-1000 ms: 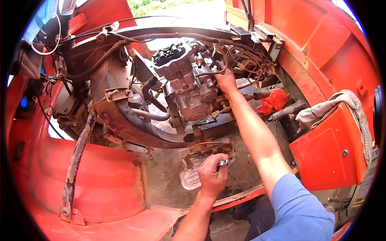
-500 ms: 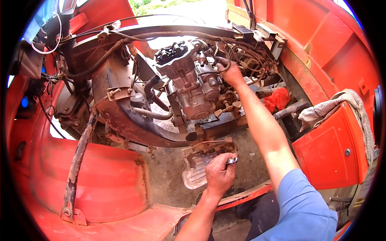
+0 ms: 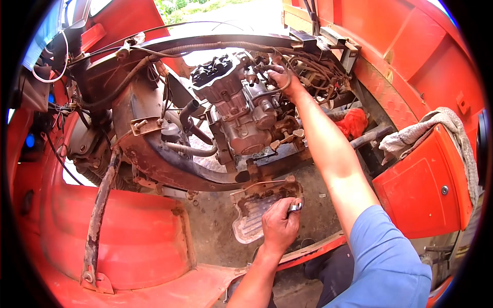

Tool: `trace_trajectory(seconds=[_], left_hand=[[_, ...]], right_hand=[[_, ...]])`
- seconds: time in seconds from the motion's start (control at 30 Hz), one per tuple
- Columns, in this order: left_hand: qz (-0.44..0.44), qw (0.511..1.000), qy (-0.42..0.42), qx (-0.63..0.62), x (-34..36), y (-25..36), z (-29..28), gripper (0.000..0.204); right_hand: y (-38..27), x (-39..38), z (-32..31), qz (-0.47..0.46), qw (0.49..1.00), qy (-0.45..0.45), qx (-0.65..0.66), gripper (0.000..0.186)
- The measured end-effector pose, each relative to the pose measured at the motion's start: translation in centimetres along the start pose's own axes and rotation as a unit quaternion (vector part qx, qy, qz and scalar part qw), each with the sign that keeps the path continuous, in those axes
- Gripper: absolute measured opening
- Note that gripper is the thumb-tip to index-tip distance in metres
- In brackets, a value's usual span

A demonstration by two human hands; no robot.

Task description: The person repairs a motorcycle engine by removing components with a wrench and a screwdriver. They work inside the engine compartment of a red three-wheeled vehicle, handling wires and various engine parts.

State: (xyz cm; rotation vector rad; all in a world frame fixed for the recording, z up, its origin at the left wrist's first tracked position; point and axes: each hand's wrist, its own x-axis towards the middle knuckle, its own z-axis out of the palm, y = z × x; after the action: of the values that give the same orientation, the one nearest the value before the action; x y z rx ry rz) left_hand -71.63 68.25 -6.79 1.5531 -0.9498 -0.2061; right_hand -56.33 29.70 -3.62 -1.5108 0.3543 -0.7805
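Observation:
My left hand (image 3: 280,223) is closed in a fist low in the middle, above a ribbed metal plate (image 3: 251,220). Out of the thumb side of that fist sticks the end of a shiny metal tool (image 3: 295,207); the rest is hidden in the palm. Beyond it stands a grey engine (image 3: 245,115) with its top uncovered. My right arm reaches across to the engine's right side. There my right hand (image 3: 283,80) has its fingers curled beside a dark hose (image 3: 272,93); what the fingertips hold is hidden.
A dark curved frame beam (image 3: 179,172) runs around the engine. A rusty strut (image 3: 101,220) rises at left. Wires and hoses (image 3: 321,74) crowd the engine's right. A red cloth or bag (image 3: 353,123) lies beside my forearm. A grey rag (image 3: 421,134) drapes over a red box (image 3: 418,185).
My right hand has moved slightly farther away along the engine's right side. My left hand stays in place with the metal tool. The whole view has shifted a little.

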Motion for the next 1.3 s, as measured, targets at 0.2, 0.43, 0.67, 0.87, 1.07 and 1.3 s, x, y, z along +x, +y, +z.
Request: trace_trajectory(seconds=[0.2,0.43,0.67,0.87,1.07,1.3], left_hand=[[-0.017,1.000,-0.001,-0.016,0.1,0.0,0.3,0.012],[-0.062,0.997,0.034,-0.030,0.1,-1.0,-0.3,0.014],[-0.057,0.997,0.038,-0.038,0.4,-1.0,-0.4,0.014],[-0.054,0.996,0.049,-0.044,0.3,-0.8,-0.9,0.013],[-0.063,0.996,0.042,-0.044,0.0,-0.2,-1.7,0.010],[-0.038,0.997,0.044,-0.045,0.0,-0.3,-1.4,0.010]], right_hand=[[0.7,2.1,1.7,-0.015,0.991,0.127,0.045,0.029],[-0.2,1.8,2.7,0.012,0.992,0.107,0.065,0.022],[1.9,5.6,3.0,-0.087,0.955,0.236,-0.155,0.025],[1.7,5.7,5.1,-0.020,0.891,0.335,-0.306,0.022],[0.8,5.6,5.7,-0.042,0.901,0.365,-0.232,0.024],[-0.3,5.7,4.7,-0.033,0.979,0.193,0.046,0.027]])
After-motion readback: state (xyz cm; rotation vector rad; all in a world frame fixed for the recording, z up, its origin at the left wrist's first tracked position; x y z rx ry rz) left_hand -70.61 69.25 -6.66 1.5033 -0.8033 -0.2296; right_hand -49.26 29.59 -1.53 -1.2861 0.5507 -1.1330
